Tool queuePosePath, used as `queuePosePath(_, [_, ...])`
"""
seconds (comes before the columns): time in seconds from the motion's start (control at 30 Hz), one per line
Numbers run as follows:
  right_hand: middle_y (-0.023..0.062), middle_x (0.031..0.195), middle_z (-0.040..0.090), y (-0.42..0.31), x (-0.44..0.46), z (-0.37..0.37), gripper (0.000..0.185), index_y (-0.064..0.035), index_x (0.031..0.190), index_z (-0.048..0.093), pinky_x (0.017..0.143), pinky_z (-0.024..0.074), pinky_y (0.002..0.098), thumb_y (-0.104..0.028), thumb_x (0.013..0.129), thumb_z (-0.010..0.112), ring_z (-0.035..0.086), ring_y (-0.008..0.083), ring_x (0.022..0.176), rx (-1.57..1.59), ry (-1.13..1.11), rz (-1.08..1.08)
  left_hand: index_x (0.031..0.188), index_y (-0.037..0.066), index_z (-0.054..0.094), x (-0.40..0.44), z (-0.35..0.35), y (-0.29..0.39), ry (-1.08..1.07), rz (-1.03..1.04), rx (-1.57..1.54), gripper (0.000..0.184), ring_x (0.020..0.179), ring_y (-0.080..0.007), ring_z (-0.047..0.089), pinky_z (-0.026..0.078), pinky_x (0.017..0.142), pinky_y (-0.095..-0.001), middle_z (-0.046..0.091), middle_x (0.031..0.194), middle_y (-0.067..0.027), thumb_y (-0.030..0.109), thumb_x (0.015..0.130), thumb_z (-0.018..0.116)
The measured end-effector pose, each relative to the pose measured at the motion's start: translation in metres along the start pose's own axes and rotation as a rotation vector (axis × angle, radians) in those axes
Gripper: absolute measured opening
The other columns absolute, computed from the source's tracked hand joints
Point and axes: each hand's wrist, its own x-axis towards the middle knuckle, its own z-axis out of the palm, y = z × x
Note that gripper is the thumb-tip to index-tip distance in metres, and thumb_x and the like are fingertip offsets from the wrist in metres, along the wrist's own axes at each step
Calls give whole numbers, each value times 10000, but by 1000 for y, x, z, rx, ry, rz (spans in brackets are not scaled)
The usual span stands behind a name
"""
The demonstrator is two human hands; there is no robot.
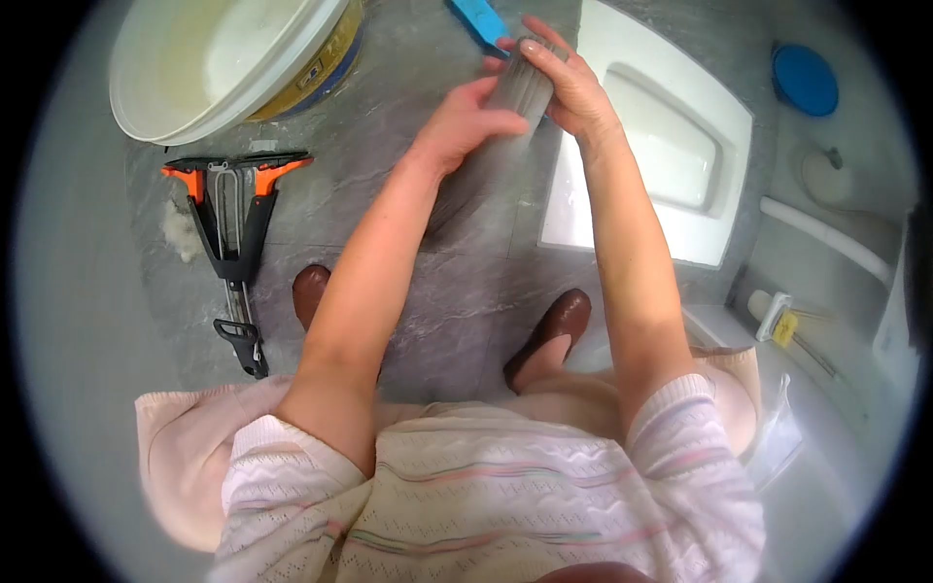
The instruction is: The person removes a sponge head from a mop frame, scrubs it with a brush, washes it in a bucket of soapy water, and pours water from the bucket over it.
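Note:
Between my two hands, above the grey floor, is a greyish see-through ribbed cylinder (525, 85), like a cup or container; its exact kind is unclear. My left hand (460, 128) holds it from the left, with the thumb across its lower end. My right hand (575, 89) grips its upper right side, thumb pressed near the top. Some fingers of both hands are hidden behind it. Just beyond lies a blue flat object (478, 23), partly covered by my fingers. To the right of my hands, a white squat toilet (637, 209) is set in the floor.
A big white bucket (228, 107) with a yellow-blue band stands at upper left. Below it lies a black-and-orange folding mop head (228, 219). At right are a blue round lid (805, 80), a white pipe (826, 238) and a small brush-like item (775, 316).

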Motion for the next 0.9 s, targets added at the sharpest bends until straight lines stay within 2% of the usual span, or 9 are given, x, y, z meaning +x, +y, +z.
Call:
queuePosePath(0.03, [146, 1086, 581, -11, -4, 7, 660, 7, 1324, 350, 782, 494, 341, -211, 790, 672, 598, 244, 939, 127, -89, 31, 1136, -12, 549, 0, 5, 3, 13, 7, 2, 484, 912, -132, 565, 446, 813, -266, 606, 988, -58, 134, 693, 678])
queuePosePath(0.07, [138, 915, 621, -16, -5, 11, 475, 27, 1169, 490, 676, 525, 303, -107, 761, 694, 624, 218, 797, 182, -17, 9, 1159, -11, 532, 0, 11, 6, 31, 14, 3, 512, 936, -141, 560, 440, 829, -272, 601, 1010, -62, 143, 693, 679])
queuePosePath(0.2, [107, 765, 594, -13, -2, 13, 255, 11, 929, 563, 597, 514, 319, -163, 781, 678, 591, 201, 644, 174, 189, -23, 1266, -20, 416, 12, 32, -15, 204, 226, 216, 669, 1059, -225, 529, 412, 901, -316, 569, 1120, -122, 244, 702, 660])
queuePosePath(0.33, [68, 709, 546, -11, 0, 12, 263, -63, 733, 502, 585, 467, 319, -269, 835, 628, 537, 184, 643, 198, 347, 54, 1304, -41, 333, 5, 38, 6, 162, 76, 496, 767, 1125, -321, 491, 386, 939, -361, 531, 1170, -225, 398, 730, 589])
queuePosePath(0.53, [80, 680, 551, 2, 4, -3, 258, -45, 728, 531, 556, 465, 314, -262, 825, 629, 546, 191, 603, 283, 266, 95, 1277, -35, 379, 2, 38, 3, 96, 76, 498, 717, 1098, -289, 511, 388, 927, -338, 554, 1148, -194, 473, 798, 546])
queuePosePath(0.63, [86, 690, 569, -7, -7, 1, 254, -37, 716, 533, 591, 475, 300, -246, 829, 621, 567, 190, 642, 64, 161, 62, 1181, -48, 468, 15, 43, -15, 187, 331, 205, 611, 1065, -331, 543, 401, 898, -360, 577, 1092, -237, 478, 870, 451])
queuePosePath(0.73, [100, 735, 593, -16, -12, 7, 260, -28, 725, 536, 633, 483, 294, -252, 838, 605, 586, 195, 686, -72, 109, -148, 1104, -23, 548, 15, 38, -11, 52, 46, 114, 602, 1068, -296, 547, 393, 882, -362, 611, 1052, -192, 511, 903, 357])
queuePosePath(0.83, [112, 796, 607, -28, -23, 0, 293, -19, 740, 542, 682, 480, 305, -286, 854, 583, 593, 208, 743, -3, 72, -96, 1019, -10, 596, 21, 46, -11, 97, 34, 178, 598, 1012, -328, 569, 411, 835, -385, 625, 978, -207, 514, 907, 331])
queuePosePath(0.9, [97, 730, 555, -24, -23, -3, 328, -35, 698, 500, 656, 465, 327, -306, 878, 540, 534, 205, 662, 252, 138, -105, 994, -37, 588, 20, 59, -9, 184, 95, 256, 595, 935, -265, 563, 410, 818, -355, 626, 935, -157, 498, 924, 336])
